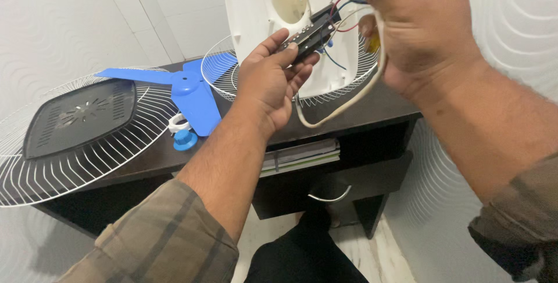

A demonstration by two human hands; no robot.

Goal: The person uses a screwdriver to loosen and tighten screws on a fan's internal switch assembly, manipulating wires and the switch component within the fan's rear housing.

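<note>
A: What is the person's left hand (268,82) holding?

B: Its fingers are curling closed around a small black switch block (307,36), pinching it just in front of the white fan housing (256,4), with coloured wires (340,13) running from it into the shell.

A: And the right hand (427,24)?

B: It is gripping a cream power cord (349,100), fingers wrapped shut; the cord is looping down below both hands.

A: What would doing this well take?

B: Probably keeping the block steady and the cord slack, so the thin wires are not being tugged. The blue blade (186,88) and wire grille (75,138) are lying well aside on the dark table (383,106).
</note>
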